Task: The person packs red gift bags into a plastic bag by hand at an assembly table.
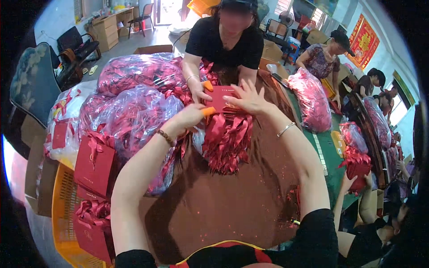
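Seen from above, a person's left hand (190, 117), an orange cot on one fingertip, pinches the lower edge of a flat red card (220, 99) at the far side of a brown table (223, 205); the right hand (248, 99) lies spread on the card's right end. This looks like the passing or squaring step, which calls for a steady hold, since a co-worker's hand (199, 91) opposite grips the same card; red ribbon bundles (228, 136) lie just below it; clear bags of ribbons (134, 111) crowd the left; red gift bags (94, 166) fill a yellow crate (60, 210).
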`<state>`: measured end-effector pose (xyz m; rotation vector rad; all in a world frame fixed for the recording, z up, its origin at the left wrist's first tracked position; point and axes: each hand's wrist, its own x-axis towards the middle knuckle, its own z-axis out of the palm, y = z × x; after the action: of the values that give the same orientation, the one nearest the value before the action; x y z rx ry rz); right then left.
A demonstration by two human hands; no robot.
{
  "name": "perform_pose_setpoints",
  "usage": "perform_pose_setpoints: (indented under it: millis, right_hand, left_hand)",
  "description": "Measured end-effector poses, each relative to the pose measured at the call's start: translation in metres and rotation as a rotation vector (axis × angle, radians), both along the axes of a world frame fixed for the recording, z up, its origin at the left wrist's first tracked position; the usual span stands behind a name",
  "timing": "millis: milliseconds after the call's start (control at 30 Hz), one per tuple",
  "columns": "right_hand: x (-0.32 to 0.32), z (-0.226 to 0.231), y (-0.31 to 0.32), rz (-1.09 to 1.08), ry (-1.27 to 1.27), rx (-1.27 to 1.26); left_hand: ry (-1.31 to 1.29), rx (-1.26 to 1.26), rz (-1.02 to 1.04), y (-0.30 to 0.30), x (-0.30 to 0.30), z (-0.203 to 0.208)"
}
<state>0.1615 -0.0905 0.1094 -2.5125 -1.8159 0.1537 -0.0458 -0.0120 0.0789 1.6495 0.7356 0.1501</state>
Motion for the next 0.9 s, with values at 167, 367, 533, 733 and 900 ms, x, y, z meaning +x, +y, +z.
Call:
perform_pose_setpoints:
  millis: [167, 367, 533, 733, 900]
  right_hand:
    - [-0.015, -0.025, -0.002, 0.178, -0.075, -0.033]
    - [-0.001, -0.039, 0.018, 0.307, -0.178, -0.053]
    - [0.056, -0.064, 0.025, 0.675, -0.219, 0.267]
    - [0.071, -0.07, 0.042, 0.715, -0.527, 0.122]
    - [0.079, -0.067, 0.048, 0.758, -0.55, 0.11]
  left_hand:
    - [-0.7, 0.042, 0.395, 0.01, 0.001, 0.037]
    - [-0.581, 0.434, 0.506, 0.004, 0.047, -0.073]
    - [-0.759, 0.348, 0.708, -0.051, 0.054, -0.074]
    - [-0.567, 0.245, 0.506, -0.134, 0.014, -0.095]
    - [0.044, 0.427, -0.368, -0.191, -0.031, -0.076]
